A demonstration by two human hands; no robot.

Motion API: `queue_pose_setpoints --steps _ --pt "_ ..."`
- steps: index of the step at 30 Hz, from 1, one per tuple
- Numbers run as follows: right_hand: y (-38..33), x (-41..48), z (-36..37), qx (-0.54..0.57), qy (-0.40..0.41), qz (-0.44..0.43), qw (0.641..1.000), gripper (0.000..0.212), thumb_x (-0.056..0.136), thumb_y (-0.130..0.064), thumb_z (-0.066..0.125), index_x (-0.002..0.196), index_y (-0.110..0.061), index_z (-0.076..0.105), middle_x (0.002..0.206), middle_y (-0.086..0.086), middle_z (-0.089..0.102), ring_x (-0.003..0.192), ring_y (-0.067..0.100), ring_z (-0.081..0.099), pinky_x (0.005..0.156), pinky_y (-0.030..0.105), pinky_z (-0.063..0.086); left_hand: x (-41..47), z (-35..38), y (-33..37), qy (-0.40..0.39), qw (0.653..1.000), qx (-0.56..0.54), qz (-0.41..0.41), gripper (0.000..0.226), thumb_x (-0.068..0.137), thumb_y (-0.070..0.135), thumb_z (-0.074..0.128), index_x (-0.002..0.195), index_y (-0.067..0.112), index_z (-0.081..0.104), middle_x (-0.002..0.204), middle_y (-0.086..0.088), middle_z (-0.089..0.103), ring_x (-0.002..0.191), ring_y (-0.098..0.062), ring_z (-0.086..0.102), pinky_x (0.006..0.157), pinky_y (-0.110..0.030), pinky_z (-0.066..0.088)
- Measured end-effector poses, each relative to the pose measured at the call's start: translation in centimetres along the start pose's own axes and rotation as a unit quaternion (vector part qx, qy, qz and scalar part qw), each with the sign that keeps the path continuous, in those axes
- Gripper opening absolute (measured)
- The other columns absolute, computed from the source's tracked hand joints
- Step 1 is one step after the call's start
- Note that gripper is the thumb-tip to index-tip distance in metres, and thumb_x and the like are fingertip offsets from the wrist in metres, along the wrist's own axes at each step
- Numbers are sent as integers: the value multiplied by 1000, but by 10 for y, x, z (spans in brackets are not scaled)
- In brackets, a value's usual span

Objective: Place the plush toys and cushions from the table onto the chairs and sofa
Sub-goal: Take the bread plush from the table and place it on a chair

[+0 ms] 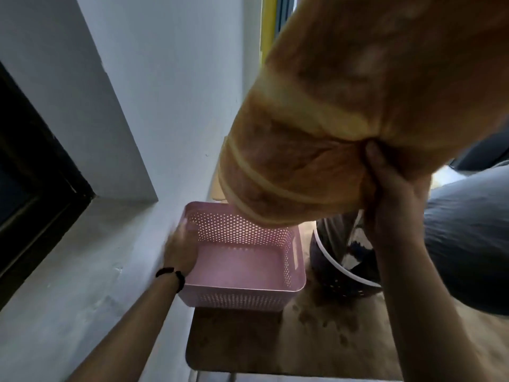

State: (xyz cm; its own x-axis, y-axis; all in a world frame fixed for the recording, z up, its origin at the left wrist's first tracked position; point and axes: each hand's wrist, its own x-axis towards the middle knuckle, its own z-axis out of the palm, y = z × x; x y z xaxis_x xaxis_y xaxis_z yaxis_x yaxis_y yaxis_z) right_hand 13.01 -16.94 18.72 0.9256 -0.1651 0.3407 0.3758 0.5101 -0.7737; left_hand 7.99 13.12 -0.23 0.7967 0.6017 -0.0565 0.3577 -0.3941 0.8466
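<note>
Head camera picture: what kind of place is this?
Probably a room in someone's home. The right hand grips a big orange plush cushion, a grey cushion lies to the right, and a pink plastic basket sits on a wooden table.

So the big fuzzy orange-brown plush cushion (344, 119) with pale yellow bands across it is up in the air, tilted, super close to the camera and filling the upper right. The right hand (394, 194) pinches a bunched-up fold on its underside. Its lower rounded end hangs just over the far edge of the pink perforated plastic basket (248, 290).
</note>
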Motion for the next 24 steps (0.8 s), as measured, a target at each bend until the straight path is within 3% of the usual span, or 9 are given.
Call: queue_pose_setpoints --steps 4,7,8,9,12,14,16,19,24 --pt "-11 -25 -19 63 12 10 998 40 83 -8 66 123 -11 60 109 -5 78 104 14 73 87 26 57 -19 10 85 -79 944 -316 -60 75 93 75 32 148 27 44 142 3 55 129 -20 53 110 -49 43" --pt "-14 -57 -40 48 92 20 994 78 66 -25 90 134 -5 58 124 4 72 112 18 70 94 33 56 -45 24 129 -62 911 -409 -4 65 93 67 47 143 26 52 132 10 63 118 -6 60 107 -32 49" --pt "-21 -69 -45 44 118 14 992 82 60 -30 92 133 -8 62 127 4 71 115 19 68 96 35 54 -54 24 139 -43 916 -398 28 60 95 62 50 142 25 53 129 11 64 114 -3 61 103 -22 49" --pt "-29 -81 -53 41 137 -4 990 69 59 -31 89 123 -15 70 122 0 73 113 18 68 96 34 54 -59 26 145 -42 922 -381 61 58 95 57 53 142 23 53 130 10 62 114 -3 59 102 -18 47" --pt "-56 -126 -72 30 196 -61 978 39 56 -32 88 94 -28 81 107 -7 75 108 16 69 95 34 54 -70 41 158 -130 902 -382 155 67 91 52 63 147 18 45 145 3 56 132 -8 53 115 -36 40" --pt "-70 -160 -88 32 260 -101 960 37 62 -33 85 98 -29 79 115 -5 73 119 23 66 101 40 51 -88 62 168 -169 894 -365 196 76 89 54 65 151 18 40 150 0 50 137 -10 48 118 -40 37" --pt "-84 -201 -101 19 329 -131 935 31 82 -35 62 109 -30 76 126 -3 71 125 26 64 101 42 50 -120 86 175 -196 894 -342 214 88 83 64 64 154 22 34 156 2 42 142 -10 41 120 -39 34" --pt "-107 -277 -121 -9 450 -179 875 49 95 -39 44 138 -27 61 142 -1 63 132 28 59 105 50 45 -193 115 178 -270 881 -300 246 99 77 73 57 157 21 29 160 3 32 147 -9 31 123 -36 25" --pt "-151 -411 -142 -1 581 -292 759 47 101 -41 40 141 -25 60 142 2 63 133 31 59 109 53 44 -337 141 167 -445 784 -238 362 89 83 74 51 155 24 32 164 -3 23 150 -10 22 125 -40 19"
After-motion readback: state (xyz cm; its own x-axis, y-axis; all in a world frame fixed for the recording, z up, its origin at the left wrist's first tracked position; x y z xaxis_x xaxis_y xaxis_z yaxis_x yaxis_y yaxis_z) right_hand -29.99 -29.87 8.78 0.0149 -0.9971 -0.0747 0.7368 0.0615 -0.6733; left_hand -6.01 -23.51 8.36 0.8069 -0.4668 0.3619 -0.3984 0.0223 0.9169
